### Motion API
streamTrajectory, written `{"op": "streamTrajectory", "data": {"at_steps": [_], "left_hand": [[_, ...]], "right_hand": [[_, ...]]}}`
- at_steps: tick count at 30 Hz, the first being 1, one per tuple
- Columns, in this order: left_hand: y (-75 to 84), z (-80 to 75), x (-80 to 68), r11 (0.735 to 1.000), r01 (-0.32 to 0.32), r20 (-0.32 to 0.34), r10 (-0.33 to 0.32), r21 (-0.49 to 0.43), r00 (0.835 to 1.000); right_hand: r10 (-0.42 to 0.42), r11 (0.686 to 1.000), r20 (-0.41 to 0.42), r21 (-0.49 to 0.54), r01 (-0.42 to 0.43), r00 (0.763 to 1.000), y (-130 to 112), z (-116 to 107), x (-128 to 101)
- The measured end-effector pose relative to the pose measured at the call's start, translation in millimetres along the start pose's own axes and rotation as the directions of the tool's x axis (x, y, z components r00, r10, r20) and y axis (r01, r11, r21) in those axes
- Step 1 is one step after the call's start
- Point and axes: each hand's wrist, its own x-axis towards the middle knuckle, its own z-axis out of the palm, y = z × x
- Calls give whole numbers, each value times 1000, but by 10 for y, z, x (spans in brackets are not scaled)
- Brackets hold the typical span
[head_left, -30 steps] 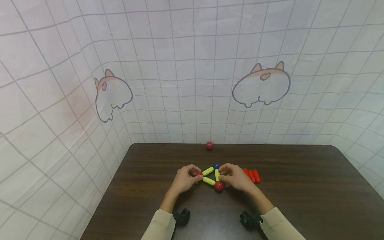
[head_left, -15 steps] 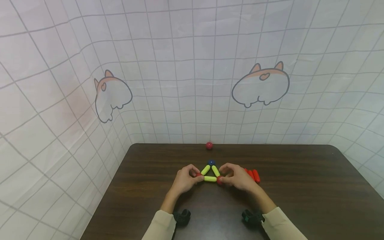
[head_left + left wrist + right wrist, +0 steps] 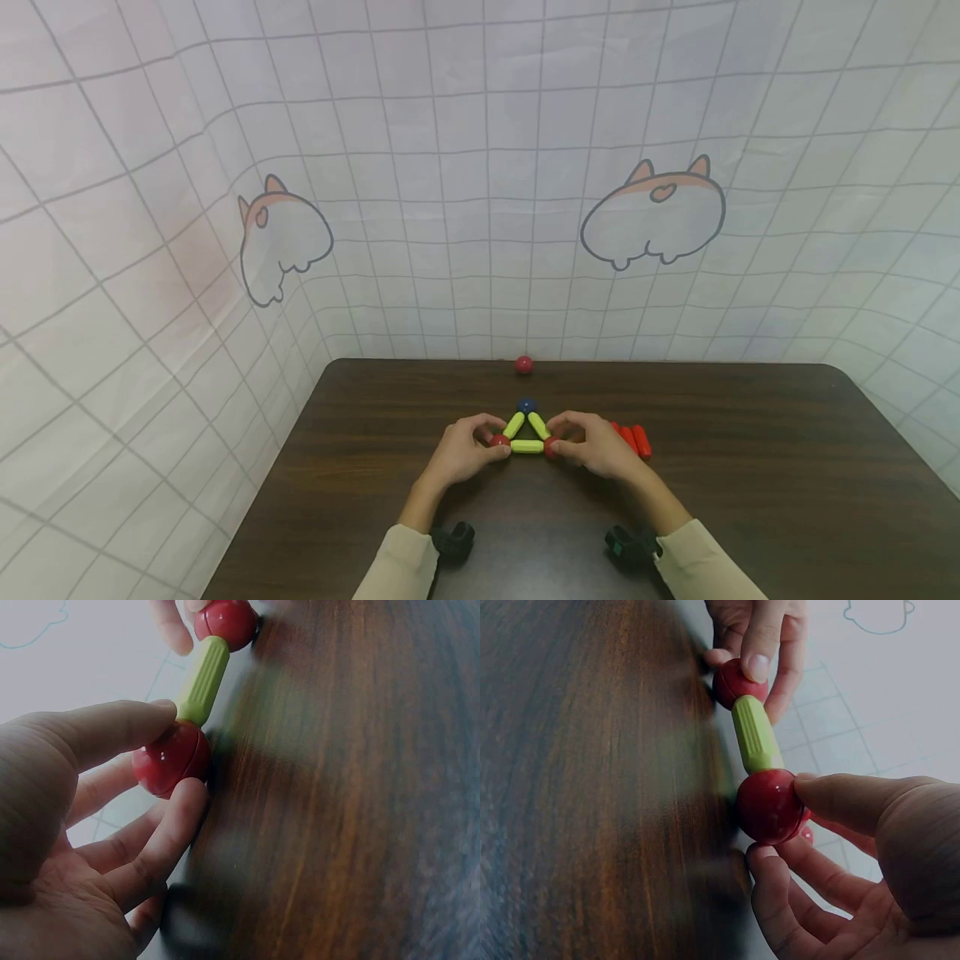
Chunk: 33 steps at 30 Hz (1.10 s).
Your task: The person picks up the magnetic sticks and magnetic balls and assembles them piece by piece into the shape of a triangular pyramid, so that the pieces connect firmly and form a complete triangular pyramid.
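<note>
A flat triangle of three yellow-green rods and three balls lies on the dark wooden table (image 3: 420,392). Its blue ball (image 3: 527,406) forms the far corner. The left hand (image 3: 463,448) pinches the red ball (image 3: 171,761) at the near left corner between thumb and fingers. At the near right corner, the right hand (image 3: 596,446) holds another red ball (image 3: 769,806) the same way. Between these two balls runs the front yellow-green rod (image 3: 527,447), touching both. Both red balls are partly covered by the fingers in the head view.
Several red rods (image 3: 641,442) lie side by side just right of the right hand, partly hidden by it. A loose red ball (image 3: 523,365) sits at the table's far edge. Behind the table hangs a white gridded cloth (image 3: 465,208).
The triangle has turned so its front rod lies level and the blue ball points away. The right hand has moved from the right-side rod to the near right red ball.
</note>
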Motion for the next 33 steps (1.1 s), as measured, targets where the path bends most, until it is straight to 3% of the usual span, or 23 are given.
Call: {"op": "streamTrajectory", "data": {"at_steps": [10,17,23,26,33], "left_hand": [[-14,14,4,1000,-5,1,5,7,1000],[-8,19,7,1000,7,6,-7,2,1000],[-9,14,5,1000,9,8,-9,-3,1000],[-7,8,7,1000,11,7,-11,0,1000],[-10,-3,3,1000,13,6,-13,4,1000]], "right_hand": [[-1,999,18,-40,1,1000,9,-107,-28],[-24,998,-49,-57,21,998,-7,-481,-137],[26,1000,-112,7,-25,993,93,-849,-278],[28,1000,-131,-8,-29,991,168,-990,-338],[76,993,-103,-84,-85,992,331,-1154,-424]]}}
